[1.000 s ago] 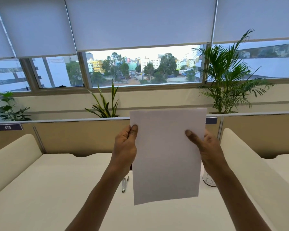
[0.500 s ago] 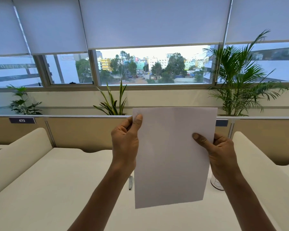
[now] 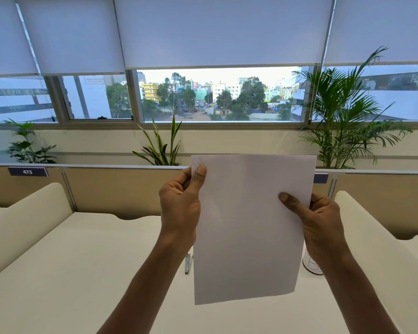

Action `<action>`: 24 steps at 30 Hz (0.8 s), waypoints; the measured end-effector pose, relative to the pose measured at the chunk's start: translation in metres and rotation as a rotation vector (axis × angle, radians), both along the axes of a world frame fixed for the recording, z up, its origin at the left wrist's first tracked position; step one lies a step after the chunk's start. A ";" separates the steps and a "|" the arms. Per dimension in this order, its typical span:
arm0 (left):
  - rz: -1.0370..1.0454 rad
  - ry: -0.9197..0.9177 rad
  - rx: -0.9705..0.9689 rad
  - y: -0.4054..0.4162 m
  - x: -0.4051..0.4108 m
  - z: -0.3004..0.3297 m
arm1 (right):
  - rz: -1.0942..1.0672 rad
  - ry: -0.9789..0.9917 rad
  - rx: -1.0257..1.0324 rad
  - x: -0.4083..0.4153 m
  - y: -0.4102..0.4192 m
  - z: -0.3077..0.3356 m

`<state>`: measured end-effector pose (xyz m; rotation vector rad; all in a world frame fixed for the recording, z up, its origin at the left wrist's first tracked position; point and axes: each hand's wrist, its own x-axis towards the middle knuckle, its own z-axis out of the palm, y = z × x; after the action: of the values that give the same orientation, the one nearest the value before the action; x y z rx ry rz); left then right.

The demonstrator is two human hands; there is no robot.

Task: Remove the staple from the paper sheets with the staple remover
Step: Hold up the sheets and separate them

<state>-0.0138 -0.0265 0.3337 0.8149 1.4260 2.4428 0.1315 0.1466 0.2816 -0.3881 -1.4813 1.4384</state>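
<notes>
**White sheets held up, remover below**

White paper sheets (image 3: 249, 225) hang upright over the desk (image 3: 58, 273), long axis vertical. My left hand (image 3: 180, 203) pinches their top-left corner; my right hand (image 3: 321, 220) pinches the right edge. What I take for the staple remover (image 3: 187, 263) lies below, nearer my left.

One view only, head-mounted, wide-angle. It looks forward and slightly down, level with the window (image 3: 217, 95) across the desk (image 3: 65, 273). It sits close behind both hands: the left hand (image 3: 180, 203) and right hand (image 3: 320, 222) pinch the paper sheets (image 3: 249, 227) upright at frame centre, forearms entering from the bottom edge. Beyond the grip stand the partition (image 3: 116, 186) and the plants (image 3: 343, 116); below it lies the desk surface. No second view exists to overlap.
</notes>
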 end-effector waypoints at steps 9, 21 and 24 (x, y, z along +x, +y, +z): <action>-0.010 -0.012 -0.027 0.000 -0.007 -0.003 | -0.020 -0.020 -0.017 -0.004 -0.002 -0.001; -0.035 -0.039 -0.073 0.000 -0.025 -0.010 | -0.039 -0.060 -0.030 -0.018 -0.006 -0.003; -0.121 -0.032 -0.139 -0.001 -0.028 -0.014 | -0.057 -0.059 -0.037 -0.020 -0.005 -0.005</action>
<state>-0.0421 -0.0277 0.3194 0.8026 1.4700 2.2307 0.1118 0.1417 0.2771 -0.4965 -1.4805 1.4214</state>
